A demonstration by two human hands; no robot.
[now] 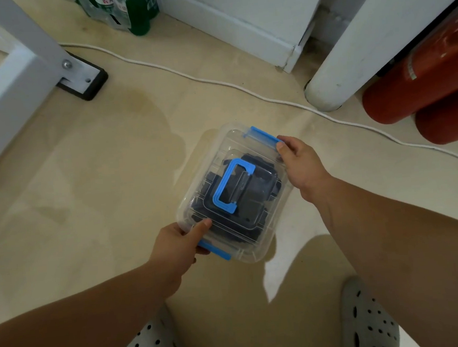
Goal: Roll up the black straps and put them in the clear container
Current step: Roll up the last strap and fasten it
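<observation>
Clear plastic blurs the black straps [254,198] inside the container [207,154]; our left hand [178,245] grips its seven-o'clock end, right hand [301,162] one-o'clock.

Open floor [86,184] lies left of the clear container [207,158]; a white cable [215,82], post [350,54] and red cylinders [420,81] stand beyond.

Some indoor workroom — fire extinguishers [421,84] (red), loose cable [215,82], bottle pack [119,9].

One wide-angle head view looks steeply down at the floor [98,170], close above the clear container [257,234].
</observation>
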